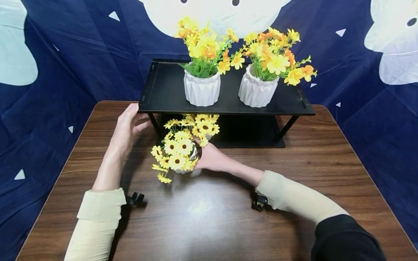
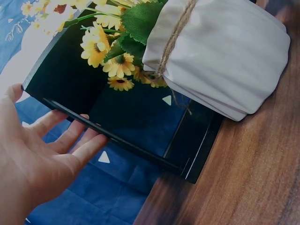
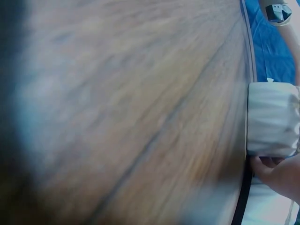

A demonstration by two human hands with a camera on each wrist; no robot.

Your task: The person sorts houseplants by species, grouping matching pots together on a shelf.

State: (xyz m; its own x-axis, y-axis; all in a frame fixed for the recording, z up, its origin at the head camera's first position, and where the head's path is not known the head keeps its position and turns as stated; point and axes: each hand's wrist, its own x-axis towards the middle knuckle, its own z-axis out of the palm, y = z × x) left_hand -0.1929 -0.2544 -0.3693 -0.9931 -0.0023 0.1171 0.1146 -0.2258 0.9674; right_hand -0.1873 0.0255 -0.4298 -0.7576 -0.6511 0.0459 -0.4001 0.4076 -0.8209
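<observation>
My right hand [image 1: 212,157] is at the side of the front white flowerpot [image 2: 220,51], with fingers curled against it, and appears to grip it. The pot holds yellow daisies [image 1: 176,152] and has twine round its rim. Behind it a second white pot [image 3: 262,206] of daisies stands at the lower board of a black two-tier shelf [image 1: 228,92]. My left hand [image 1: 125,130] touches the shelf's left end. Its thumb rests at the upper board's corner, and its outstretched fingers [image 2: 91,147] lie against the thin black leg [image 2: 117,136].
On the upper board stand two ribbed white pots, the left one [image 1: 202,88] and the right one [image 1: 258,88], with yellow and orange flowers. The wooden table [image 1: 209,224] lies beneath. A dark blue patterned cloth [image 1: 98,47] hangs behind.
</observation>
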